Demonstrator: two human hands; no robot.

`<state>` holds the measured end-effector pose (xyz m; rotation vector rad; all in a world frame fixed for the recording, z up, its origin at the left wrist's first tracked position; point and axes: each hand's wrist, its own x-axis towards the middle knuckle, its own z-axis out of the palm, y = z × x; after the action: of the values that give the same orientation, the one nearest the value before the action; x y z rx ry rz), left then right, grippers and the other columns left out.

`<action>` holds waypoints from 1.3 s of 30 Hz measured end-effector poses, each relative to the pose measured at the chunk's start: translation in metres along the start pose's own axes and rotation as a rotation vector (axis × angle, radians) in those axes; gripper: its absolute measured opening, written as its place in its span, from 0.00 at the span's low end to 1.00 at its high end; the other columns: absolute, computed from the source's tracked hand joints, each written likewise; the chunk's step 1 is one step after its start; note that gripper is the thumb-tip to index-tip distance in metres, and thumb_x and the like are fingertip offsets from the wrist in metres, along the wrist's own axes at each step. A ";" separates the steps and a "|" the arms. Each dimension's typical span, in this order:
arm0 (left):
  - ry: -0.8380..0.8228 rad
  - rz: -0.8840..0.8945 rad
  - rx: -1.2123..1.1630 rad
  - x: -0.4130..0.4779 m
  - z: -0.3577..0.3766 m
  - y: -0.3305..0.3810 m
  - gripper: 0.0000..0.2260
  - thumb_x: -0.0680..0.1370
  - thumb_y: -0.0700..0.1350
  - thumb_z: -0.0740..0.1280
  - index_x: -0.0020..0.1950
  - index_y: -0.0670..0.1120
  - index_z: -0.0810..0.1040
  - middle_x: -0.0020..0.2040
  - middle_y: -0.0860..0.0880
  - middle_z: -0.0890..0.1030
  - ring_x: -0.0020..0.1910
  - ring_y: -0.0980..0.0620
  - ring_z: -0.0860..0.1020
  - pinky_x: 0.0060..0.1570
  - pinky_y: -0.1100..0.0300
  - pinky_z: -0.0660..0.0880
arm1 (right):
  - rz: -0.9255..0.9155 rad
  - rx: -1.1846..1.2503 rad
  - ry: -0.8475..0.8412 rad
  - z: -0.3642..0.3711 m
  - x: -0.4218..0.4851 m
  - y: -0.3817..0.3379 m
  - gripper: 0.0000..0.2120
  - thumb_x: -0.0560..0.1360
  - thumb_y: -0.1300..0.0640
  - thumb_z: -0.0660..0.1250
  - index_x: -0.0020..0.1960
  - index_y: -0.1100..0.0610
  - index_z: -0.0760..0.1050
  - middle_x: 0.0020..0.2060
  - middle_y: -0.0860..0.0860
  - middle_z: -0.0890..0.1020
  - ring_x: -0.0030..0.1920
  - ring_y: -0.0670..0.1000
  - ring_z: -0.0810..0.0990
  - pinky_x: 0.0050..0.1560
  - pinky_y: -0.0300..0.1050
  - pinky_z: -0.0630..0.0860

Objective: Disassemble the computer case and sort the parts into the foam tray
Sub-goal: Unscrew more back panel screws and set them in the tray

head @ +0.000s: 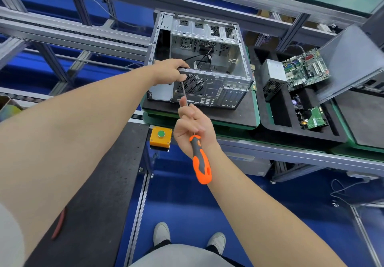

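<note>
An open grey computer case (226, 63) lies on a black pad on the conveyor, its inside showing loose cables and its rear fan grille (192, 83) facing me. My left hand (169, 71) grips the case's near top edge beside the fan. My right hand (192, 124) holds a screwdriver (200, 160) with an orange and black handle by its metal shaft, the tip pointing up at the rear panel near the fan. To the right sits the black foam tray (276, 119), holding a power supply (272, 77), a green motherboard (307, 69) and a small green card (315, 118).
A grey side panel (351, 63) leans over the tray's right end. A yellow box with a green button (161, 136) is fixed at the conveyor's near edge. A black perforated bench (108, 183) runs under my left arm. Aluminium frame rails cross behind the case.
</note>
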<state>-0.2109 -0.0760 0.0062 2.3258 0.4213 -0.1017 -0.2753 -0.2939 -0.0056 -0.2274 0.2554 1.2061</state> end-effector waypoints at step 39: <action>-0.013 -0.013 0.090 -0.007 -0.001 0.002 0.21 0.83 0.47 0.65 0.77 0.54 0.68 0.70 0.47 0.75 0.64 0.46 0.74 0.62 0.50 0.68 | -0.441 -1.624 0.576 -0.007 0.021 -0.009 0.13 0.87 0.57 0.55 0.55 0.59 0.77 0.32 0.54 0.78 0.26 0.51 0.74 0.24 0.46 0.70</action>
<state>-0.2175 -0.0781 0.0096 2.4099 0.4338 -0.1446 -0.2605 -0.2802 -0.0184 -1.9387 -0.3408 0.6195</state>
